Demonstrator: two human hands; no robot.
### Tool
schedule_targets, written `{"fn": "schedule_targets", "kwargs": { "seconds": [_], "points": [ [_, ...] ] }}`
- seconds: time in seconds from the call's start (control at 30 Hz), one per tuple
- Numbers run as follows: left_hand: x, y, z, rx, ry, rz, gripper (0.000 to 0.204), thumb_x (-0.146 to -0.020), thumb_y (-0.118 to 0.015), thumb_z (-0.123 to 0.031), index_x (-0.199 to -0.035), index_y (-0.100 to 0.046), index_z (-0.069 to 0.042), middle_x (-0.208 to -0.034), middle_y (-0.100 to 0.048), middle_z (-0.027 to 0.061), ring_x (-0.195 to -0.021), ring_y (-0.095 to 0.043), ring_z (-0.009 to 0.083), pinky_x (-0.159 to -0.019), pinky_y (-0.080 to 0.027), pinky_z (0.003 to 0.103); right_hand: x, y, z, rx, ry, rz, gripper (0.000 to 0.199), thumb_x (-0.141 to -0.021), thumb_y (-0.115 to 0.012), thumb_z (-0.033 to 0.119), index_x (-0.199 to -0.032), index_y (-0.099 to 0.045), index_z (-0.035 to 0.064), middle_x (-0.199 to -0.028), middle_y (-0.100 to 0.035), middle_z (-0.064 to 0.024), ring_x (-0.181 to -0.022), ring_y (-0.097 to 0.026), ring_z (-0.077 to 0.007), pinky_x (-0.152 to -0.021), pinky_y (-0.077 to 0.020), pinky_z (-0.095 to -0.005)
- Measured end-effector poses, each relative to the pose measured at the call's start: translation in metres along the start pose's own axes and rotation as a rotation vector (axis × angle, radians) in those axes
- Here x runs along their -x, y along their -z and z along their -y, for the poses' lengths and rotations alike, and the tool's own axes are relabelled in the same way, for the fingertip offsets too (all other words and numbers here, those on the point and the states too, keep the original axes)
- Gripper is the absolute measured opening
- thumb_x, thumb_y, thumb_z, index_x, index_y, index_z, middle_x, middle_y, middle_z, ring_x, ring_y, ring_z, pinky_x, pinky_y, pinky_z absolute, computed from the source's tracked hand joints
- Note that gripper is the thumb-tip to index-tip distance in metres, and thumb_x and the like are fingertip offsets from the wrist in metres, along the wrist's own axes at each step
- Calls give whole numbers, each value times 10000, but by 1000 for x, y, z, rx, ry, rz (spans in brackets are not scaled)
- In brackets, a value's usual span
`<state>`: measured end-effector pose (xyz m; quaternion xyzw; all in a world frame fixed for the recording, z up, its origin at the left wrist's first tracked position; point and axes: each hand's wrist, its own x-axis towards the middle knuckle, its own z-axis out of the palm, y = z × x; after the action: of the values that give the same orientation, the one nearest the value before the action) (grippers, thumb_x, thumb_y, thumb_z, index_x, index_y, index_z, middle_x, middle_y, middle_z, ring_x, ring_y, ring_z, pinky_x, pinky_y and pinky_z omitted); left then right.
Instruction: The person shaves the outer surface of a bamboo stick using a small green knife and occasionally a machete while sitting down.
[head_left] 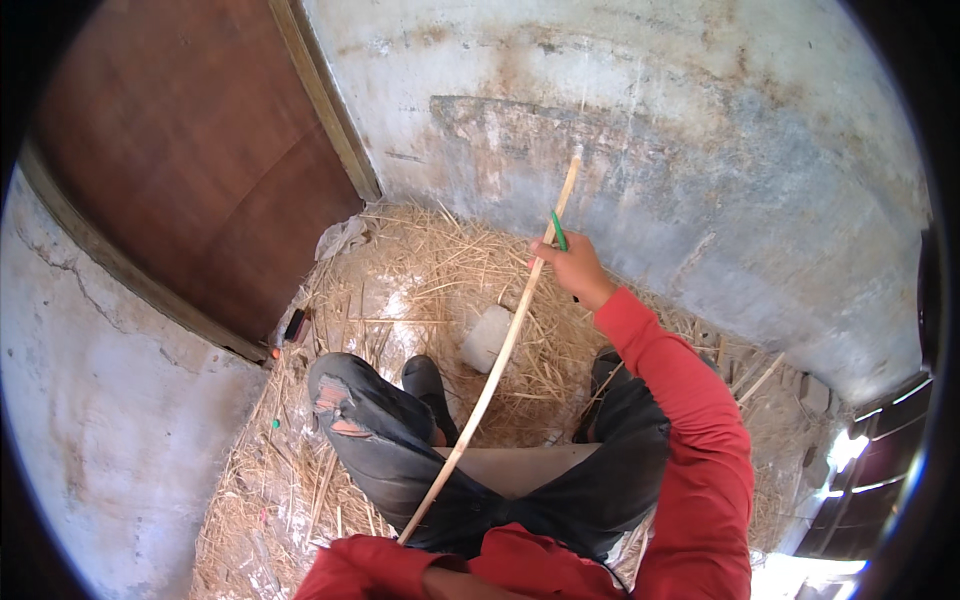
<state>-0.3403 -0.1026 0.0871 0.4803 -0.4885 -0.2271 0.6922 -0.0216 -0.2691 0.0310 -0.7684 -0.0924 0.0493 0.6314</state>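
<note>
My right hand [578,268] is closed around the upper part of a long, pale, slightly bowed wooden stick [497,365]. From the same grip pokes a slim green piece [559,231], lying against the stick; whether it is a pen or a tool handle I cannot tell. The stick slants from near the wall, across my lap, down to my left sleeve [370,562], where its lower end disappears. My left arm is bent close to my body at the bottom edge, and the hand itself does not show.
A pale block [487,338] rests on straw [450,260] between my feet. A pale board edge [515,468] shows between my thighs. A stained wall [680,130] rises ahead, with a brown door [200,160] at left. A small dark and red object [297,325] lies near the door.
</note>
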Motion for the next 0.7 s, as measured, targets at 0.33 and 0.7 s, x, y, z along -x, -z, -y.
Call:
{"fn": "schedule_targets", "kwargs": {
  "seconds": [0.33, 0.7],
  "points": [
    [6, 12, -1, 66, 66, -50, 332, -935, -715, -226, -1140, -650, 27, -983, -640, 219, -736, -662, 360, -622, -496, 445, 11, 16, 11, -37, -43, 11, 269, -965, -703, 258, -1017, -692, -6, -833, -735, -59, -616, -544, -98, -616, -431, -310],
    [-16, 19, -51, 394, -173, 277, 273, -939, -720, -180, -1006, -698, 83, -852, -659, 226, -714, -649, 402, -593, -470, 488, 10, 25, 13, -7, -19, -24, 270, -955, -698, 248, -952, -708, -22, -822, -736, -65, -597, -497, -95, -566, -399, -327]
  ]
}}
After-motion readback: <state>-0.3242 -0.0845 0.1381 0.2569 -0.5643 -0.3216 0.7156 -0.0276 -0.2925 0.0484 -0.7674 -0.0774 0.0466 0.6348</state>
